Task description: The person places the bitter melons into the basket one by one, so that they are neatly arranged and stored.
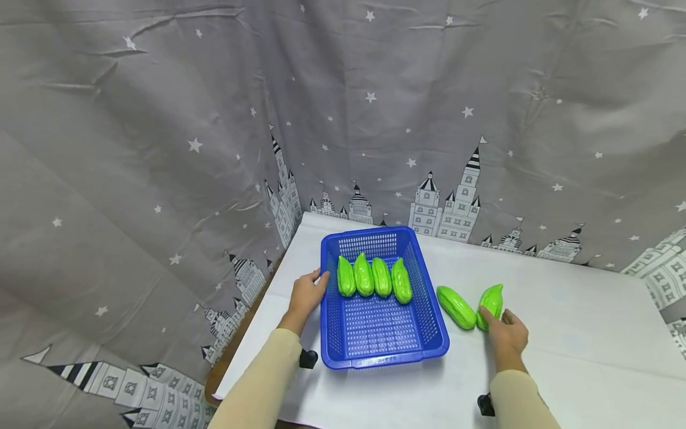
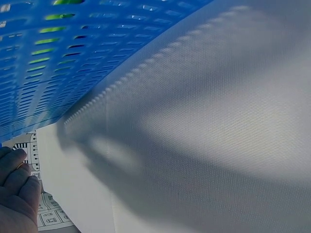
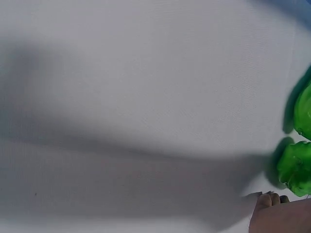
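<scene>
A blue perforated plastic basket sits on the white-covered table, with several light green bitter melons side by side across its far half. My left hand grips its left rim; in the left wrist view, the fingers show beside the basket's outer wall. Right of the basket, one bitter melon lies slanted on the table. Next to it is another bitter melon, which my right hand holds at its near end, thumb over it and fingers along its right side.
The white tabletop extends right of the melons. Its left edge runs close to my left arm. A grey curtain printed with stars and castles hangs behind the table and along the left.
</scene>
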Demonstrator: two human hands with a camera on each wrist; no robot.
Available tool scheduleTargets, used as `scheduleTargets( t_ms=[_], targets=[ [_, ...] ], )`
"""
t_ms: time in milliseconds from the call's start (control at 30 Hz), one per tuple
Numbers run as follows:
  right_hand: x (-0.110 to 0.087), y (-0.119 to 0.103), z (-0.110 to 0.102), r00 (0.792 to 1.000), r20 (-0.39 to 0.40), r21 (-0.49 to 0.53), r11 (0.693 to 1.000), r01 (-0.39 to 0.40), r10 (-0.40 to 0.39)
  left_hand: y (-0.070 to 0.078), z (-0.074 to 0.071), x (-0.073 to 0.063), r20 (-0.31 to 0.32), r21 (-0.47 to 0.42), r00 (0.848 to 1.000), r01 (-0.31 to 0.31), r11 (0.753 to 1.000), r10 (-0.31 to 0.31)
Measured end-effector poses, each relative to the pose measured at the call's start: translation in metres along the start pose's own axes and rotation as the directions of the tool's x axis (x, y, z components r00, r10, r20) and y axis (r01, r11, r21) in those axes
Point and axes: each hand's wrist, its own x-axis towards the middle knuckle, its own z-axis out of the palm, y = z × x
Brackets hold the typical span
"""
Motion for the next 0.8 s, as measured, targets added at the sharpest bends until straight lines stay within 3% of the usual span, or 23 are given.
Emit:
scheduleTargets(
  t_ms=[467, 800],
  targets=[
    [0.000, -0.008, -0.002, 1.000, -0.031, 0.007, 1.000, 0.003, -0.003, 0.004, -0.001, -0.002, 0.006, 0.003, 1.000, 0.024, 1.000, -0.024],
    [0.005, -0.045, -0.014, 0.998, -0.061, 0.049, 0.999, 0.014, -0.011, 0.003, -0.001, -0.002, 0.016, 0.001, 0.999, 0.029, 1.000, -0.029]
  ],
)
